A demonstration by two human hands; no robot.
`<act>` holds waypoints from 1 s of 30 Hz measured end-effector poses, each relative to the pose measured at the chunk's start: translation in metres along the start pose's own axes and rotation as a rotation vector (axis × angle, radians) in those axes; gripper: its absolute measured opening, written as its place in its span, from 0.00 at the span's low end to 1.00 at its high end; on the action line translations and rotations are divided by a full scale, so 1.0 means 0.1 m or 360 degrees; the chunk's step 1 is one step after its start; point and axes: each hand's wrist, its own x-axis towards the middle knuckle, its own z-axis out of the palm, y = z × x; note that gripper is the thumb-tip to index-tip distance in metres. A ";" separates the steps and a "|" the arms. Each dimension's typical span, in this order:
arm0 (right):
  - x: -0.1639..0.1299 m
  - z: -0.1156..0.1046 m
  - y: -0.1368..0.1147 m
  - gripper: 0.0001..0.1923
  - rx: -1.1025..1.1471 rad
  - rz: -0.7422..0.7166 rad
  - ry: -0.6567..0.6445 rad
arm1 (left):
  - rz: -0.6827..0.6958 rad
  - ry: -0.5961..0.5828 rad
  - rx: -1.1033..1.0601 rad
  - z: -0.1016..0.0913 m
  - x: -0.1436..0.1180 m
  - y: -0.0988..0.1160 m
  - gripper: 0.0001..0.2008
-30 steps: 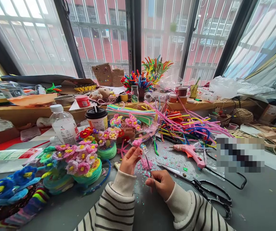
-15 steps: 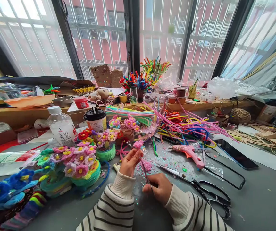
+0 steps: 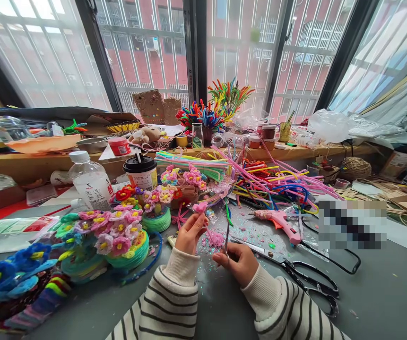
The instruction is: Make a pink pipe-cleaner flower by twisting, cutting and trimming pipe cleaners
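Left hand [image 3: 190, 233] pinches the pink flower [image 3: 200, 207] by the top of its stem, fingertips closed tight just under the bloom. Right hand [image 3: 238, 262] is closed low on a thin dark stem [image 3: 226, 234] that rises nearly upright from its fingers, just right of the flower. Both hands hover over the grey table [image 3: 384, 293], above a scatter of pink scraps [image 3: 216, 239] lying directly below the flower. Right of the flower, long scissors [image 3: 291, 269] lie flat, and beyond them a pink glue gun [image 3: 281, 222]. Left of the flower sit baskets of finished flowers [image 3: 118, 236]. Behind the flower, a lidded cup [image 3: 141, 172] and a water bottle [image 3: 90, 181]; behind and to the right of the flower, a heap of pipe cleaners [image 3: 270, 182].
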 end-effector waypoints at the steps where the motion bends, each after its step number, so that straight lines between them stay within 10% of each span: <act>1: 0.01 -0.01 0.01 0.19 0.0012 0.0006 0.0001 | -0.0004 0.0008 -0.0007 0.00 0.00 0.00 0.07; 20: -0.06 0.07 0.02 0.33 -0.0270 -0.0246 -0.0446 | -0.0124 -0.0086 -0.0063 0.03 -0.03 0.02 0.09; 30: -0.03 0.09 0.02 0.28 -0.0378 -0.0193 -0.0107 | -0.0115 0.0037 -0.0116 0.02 -0.02 0.01 0.09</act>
